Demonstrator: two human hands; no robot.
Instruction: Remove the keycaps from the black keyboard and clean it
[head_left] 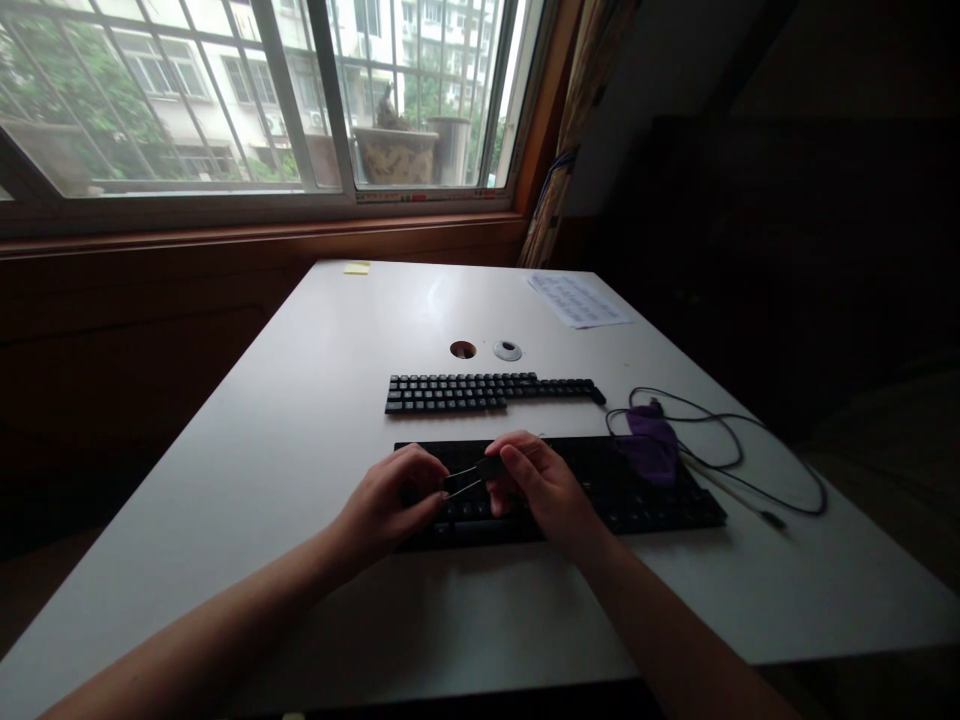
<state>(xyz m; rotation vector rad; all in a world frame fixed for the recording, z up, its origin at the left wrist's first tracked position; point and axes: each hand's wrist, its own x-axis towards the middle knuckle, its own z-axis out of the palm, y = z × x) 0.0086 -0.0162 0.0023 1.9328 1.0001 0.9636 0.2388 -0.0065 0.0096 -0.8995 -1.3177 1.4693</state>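
My right hand (546,488) is closed around the black handle of a wire keycap puller (489,467), whose two thin wires point left. At the wire ends, my left hand (394,497) pinches a small dark piece that looks like a keycap (453,484). Both hands are held over a black keyboard (667,505), which lies lengthwise on the white table; they hide much of its left and middle part. Behind it, removed black keycaps (457,393) stand lined up in rows, with a narrower run reaching to the right.
A purple cloth (649,445) lies over the keyboard's right back corner. Beside it a black cable (739,460) loops across the white table (300,440). Farther back are a round hole (463,350), a round grommet cover (508,350), printed paper (581,301) and yellow sticky notes (357,268).
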